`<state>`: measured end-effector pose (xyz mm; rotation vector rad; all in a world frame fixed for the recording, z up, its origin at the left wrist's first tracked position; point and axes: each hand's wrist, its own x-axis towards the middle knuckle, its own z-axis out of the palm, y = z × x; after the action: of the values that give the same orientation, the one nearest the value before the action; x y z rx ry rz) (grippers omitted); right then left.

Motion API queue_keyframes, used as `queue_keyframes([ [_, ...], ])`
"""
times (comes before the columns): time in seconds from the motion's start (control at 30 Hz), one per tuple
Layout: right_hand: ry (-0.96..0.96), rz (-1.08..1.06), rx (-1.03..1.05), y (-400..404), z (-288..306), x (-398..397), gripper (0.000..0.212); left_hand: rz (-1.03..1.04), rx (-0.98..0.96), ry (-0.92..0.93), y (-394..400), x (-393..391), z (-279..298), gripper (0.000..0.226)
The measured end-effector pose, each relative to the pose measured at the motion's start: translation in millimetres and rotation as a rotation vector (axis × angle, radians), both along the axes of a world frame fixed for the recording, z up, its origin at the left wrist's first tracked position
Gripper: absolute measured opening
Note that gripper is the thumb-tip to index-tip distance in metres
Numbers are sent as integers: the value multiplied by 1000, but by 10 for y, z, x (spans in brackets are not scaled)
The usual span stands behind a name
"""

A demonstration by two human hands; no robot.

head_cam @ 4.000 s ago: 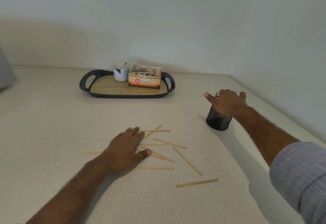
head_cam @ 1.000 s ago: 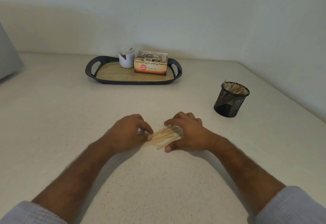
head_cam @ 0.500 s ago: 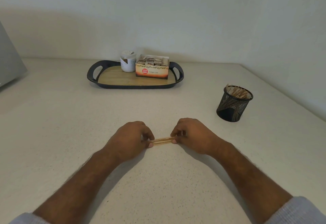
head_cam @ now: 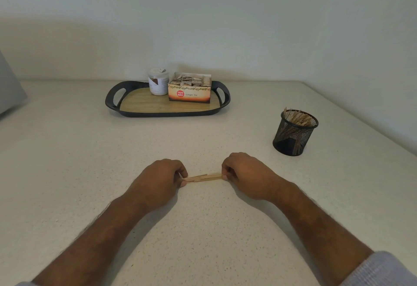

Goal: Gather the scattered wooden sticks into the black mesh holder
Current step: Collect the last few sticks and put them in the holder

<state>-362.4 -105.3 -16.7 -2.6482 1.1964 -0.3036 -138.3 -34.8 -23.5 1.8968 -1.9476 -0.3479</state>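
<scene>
— Wooden sticks (head_cam: 204, 177) bundled low on the desk (head_cam: 67, 173), left hand (head_cam: 158, 184) and right hand (head_cam: 246, 176) each pinching an end. Black mesh holder (head_cam: 294, 133)?

— At two o'clock, already part full. Best squared flush, then lifted level and dropped in upright.

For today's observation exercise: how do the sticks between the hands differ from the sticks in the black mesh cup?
The sticks between the hands lie flat in a tight bundle, pinched at both ends; the sticks in the cup stand leaning, loosely fanned, untouched. The bundle looks smaller than the cupful. Both are pale wood.
</scene>
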Motion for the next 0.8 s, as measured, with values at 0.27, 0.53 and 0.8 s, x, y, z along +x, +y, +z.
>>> queue_keyframes([
  [0.27,-49,-46,31,-35,110,-99,16,-15,-34,-73,-6,12,-9,16],
  [0.53,-238,-135,84,-97,150,-252,14,4,-77,-1,-17,95,-2,18],
  [0.8,-652,-291,145,-48,193,-133,14,126,-187,346,3,61,113,18],
])
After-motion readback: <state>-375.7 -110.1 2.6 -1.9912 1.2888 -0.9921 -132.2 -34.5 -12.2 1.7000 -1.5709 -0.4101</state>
